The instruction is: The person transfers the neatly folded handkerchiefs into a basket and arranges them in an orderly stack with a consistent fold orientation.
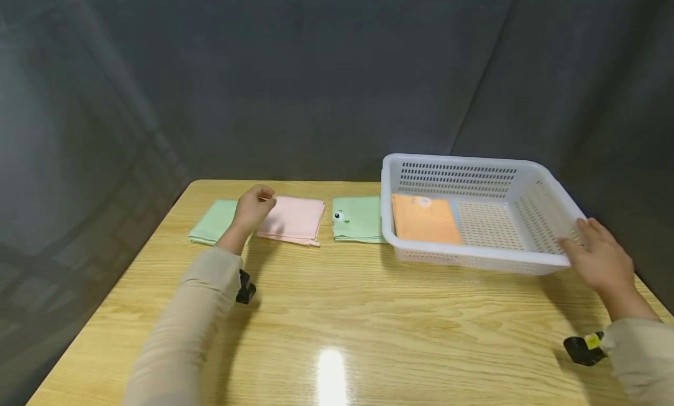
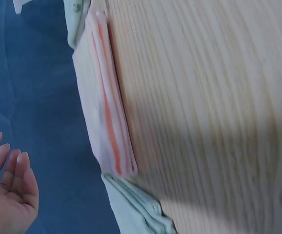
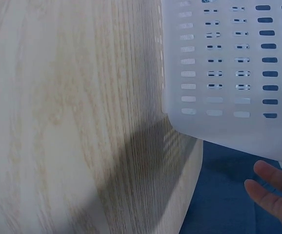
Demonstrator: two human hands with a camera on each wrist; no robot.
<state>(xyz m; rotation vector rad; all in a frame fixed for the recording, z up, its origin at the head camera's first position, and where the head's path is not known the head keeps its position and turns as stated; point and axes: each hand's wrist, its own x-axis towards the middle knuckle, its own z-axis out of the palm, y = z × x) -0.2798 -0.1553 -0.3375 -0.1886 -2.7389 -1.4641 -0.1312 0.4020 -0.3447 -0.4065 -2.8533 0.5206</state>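
In the head view the left hand (image 1: 251, 210) is above the gap between a folded green cloth (image 1: 215, 222) and a folded pink cloth (image 1: 293, 219), fingers loosely bent and holding nothing. The left wrist view shows the same hand (image 2: 9, 195) apart from the pink cloth (image 2: 99, 97). The right hand (image 1: 602, 260) grips the near right corner of a white perforated basket (image 1: 474, 256), thumb over the rim. Inside the basket's left end lies an orange cloth (image 1: 425, 220), a strip of blue showing at its edge. Fingertips of the right hand (image 3: 272, 195) show beside the basket (image 3: 219, 131).
Another folded green cloth (image 1: 358, 219) with an eye design lies between the pink cloth and the basket, its right end hidden by the basket. All stand along the back of a wooden table (image 1: 389, 330). A dark curtain (image 1: 316, 84) hangs behind.
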